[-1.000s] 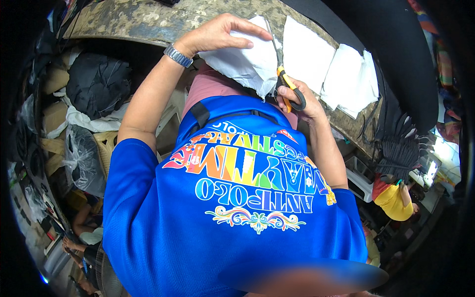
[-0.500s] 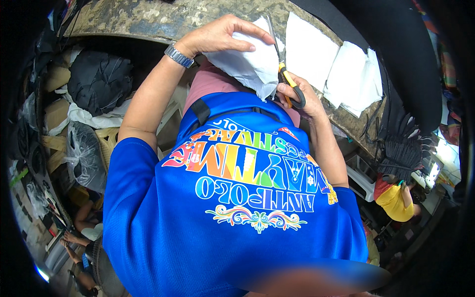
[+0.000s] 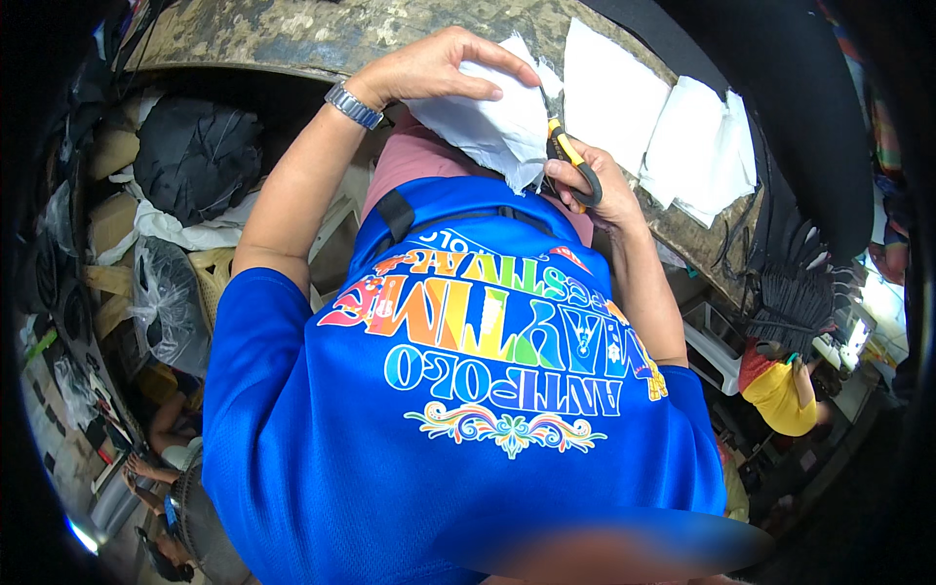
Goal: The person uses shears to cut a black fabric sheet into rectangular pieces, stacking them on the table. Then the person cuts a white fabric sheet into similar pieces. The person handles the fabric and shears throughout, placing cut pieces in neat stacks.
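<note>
Blue printed shirt (image 3: 458, 409), silver wristwatch (image 3: 353, 105), pink shorts (image 3: 429, 161)

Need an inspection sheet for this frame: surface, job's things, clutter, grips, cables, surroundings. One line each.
Surface: mottled worn worktable, its edge curved by the lens.
Job's things: white cloth piece held over the table edge; scissors with orange and black handles at its right side.
Clutter: more white cloth pieces lying flat on the table; black fabric along the far right.
Grips: left hand grips the white cloth piece from above; right hand has its fingers through the scissors' handles.
Cables: nothing seen.
Surroundings: black bag and plastic bags below left of the table; bundle of black strips at right; another person in yellow lower right.
</note>
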The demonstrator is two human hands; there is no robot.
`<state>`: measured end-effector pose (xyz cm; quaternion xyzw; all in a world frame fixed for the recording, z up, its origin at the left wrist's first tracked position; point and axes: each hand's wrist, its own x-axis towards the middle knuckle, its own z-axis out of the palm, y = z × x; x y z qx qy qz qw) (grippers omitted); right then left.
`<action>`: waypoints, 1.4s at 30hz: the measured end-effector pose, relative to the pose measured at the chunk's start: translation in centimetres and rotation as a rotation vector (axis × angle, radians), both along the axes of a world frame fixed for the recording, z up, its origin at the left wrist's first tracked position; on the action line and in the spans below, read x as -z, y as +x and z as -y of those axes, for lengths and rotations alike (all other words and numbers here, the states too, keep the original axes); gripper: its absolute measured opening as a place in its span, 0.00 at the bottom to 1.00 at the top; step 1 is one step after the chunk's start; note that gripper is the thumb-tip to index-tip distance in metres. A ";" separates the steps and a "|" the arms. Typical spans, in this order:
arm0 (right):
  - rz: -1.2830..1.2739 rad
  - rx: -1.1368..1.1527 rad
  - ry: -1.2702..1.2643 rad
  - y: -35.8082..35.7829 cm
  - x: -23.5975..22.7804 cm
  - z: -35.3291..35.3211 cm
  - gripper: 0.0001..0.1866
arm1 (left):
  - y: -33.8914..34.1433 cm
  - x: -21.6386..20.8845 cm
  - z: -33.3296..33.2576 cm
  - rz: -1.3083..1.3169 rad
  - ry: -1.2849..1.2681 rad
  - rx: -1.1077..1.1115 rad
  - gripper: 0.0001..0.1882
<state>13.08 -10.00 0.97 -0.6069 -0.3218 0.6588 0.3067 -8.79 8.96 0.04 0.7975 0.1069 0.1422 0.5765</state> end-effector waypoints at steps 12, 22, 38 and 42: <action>-0.202 0.267 0.035 0.4 1.2 1.7 0.17 | -1.7 2.4 -3.6 0.089 0.186 -0.606 0.30; -0.322 0.183 -0.161 0.3 2.3 0.6 0.18 | -3.7 4.3 1.7 -0.202 0.224 -0.780 0.24; -0.293 0.511 0.125 1.0 1.4 3.1 0.17 | -1.9 5.2 6.2 0.044 -0.140 -0.946 0.29; -0.310 0.349 0.038 1.7 0.9 4.2 0.17 | -3.1 4.4 9.0 0.142 -0.392 -0.884 0.33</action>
